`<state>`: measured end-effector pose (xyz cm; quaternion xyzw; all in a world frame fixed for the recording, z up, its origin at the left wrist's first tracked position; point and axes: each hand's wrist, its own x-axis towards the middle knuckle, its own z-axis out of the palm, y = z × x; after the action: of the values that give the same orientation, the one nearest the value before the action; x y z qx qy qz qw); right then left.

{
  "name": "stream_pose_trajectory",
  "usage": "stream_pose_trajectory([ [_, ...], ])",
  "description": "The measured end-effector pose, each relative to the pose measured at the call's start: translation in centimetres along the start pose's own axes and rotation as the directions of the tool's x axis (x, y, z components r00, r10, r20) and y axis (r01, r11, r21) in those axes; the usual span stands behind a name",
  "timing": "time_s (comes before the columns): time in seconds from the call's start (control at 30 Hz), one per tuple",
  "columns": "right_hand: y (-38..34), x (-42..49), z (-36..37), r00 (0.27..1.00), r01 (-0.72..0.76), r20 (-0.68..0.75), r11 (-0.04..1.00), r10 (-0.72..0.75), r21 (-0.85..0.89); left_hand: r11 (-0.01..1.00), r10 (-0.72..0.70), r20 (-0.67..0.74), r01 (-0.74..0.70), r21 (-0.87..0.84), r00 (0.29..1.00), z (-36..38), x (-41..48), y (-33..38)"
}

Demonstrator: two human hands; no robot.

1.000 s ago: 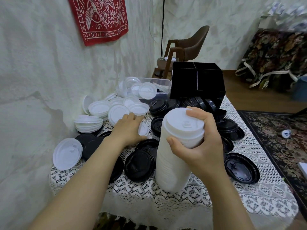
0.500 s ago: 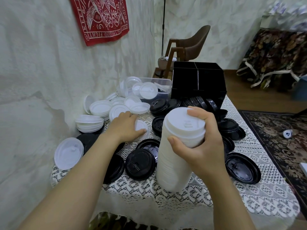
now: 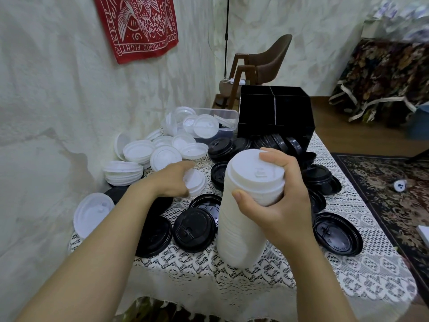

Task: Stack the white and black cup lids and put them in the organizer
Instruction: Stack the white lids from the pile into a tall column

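A tall stack of white lids (image 3: 241, 219) stands on the lace tablecloth, and my right hand (image 3: 276, 205) grips its top. My left hand (image 3: 169, 180) holds a single white lid (image 3: 196, 182) just left of the stack, lifted slightly off the cloth. More white lids (image 3: 148, 152) lie piled at the back left. Loose black lids (image 3: 193, 230) are scattered around the stack. The black organizer (image 3: 276, 117) stands at the back of the table with a row of black lids (image 3: 274, 142) leaning in front of it.
A clear plastic tub (image 3: 216, 119) with white lids sits left of the organizer. The wall runs close along the table's left side. A brown chair (image 3: 267, 61) stands behind the table. A patterned rug (image 3: 394, 194) covers the floor on the right.
My left hand has picked a single white lid off the cloth and drawn it slightly toward the stack. My right hand keeps its hold on the stack's top.
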<state>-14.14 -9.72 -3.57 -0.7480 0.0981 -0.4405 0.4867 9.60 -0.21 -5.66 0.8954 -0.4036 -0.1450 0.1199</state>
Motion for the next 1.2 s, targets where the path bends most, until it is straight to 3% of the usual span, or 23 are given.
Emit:
stream_pose_trajectory([
  [0.27, 0.0, 0.0, 0.0, 1.000, -0.011, 0.006, 1.000, 0.011, 0.003, 0.995, -0.005, -0.030, 0.007, 0.096, 1.000, 0.3, 0.3, -0.4],
  [0.5, 0.0, -0.1, 0.0, 1.000, -0.007, 0.001, 1.000, 0.007, 0.007, 0.999, 0.046, 0.037, -0.046, 0.008, 0.998, 0.4, 0.2, -0.5],
  [0.8, 0.1, 0.0, 0.0, 1.000, -0.002, 0.006, 1.000, 0.002, 0.004, 0.992, 0.124, -0.171, -0.127, -0.009, 0.977, -1.4, -1.3, 0.6],
  [0.97, 0.2, -0.1, 0.0, 1.000, 0.004, 0.011, 1.000, -0.004, 0.013, 0.963, 0.175, -0.341, -0.233, -0.136, 0.924, -3.1, -3.6, 2.4],
  [1.2, 0.2, -0.2, -0.1, 1.000, -0.008, 0.016, 1.000, 0.008, 0.020, 0.730, 0.207, -0.568, -0.512, -0.453, 0.796, -5.2, -7.4, 5.1],
])
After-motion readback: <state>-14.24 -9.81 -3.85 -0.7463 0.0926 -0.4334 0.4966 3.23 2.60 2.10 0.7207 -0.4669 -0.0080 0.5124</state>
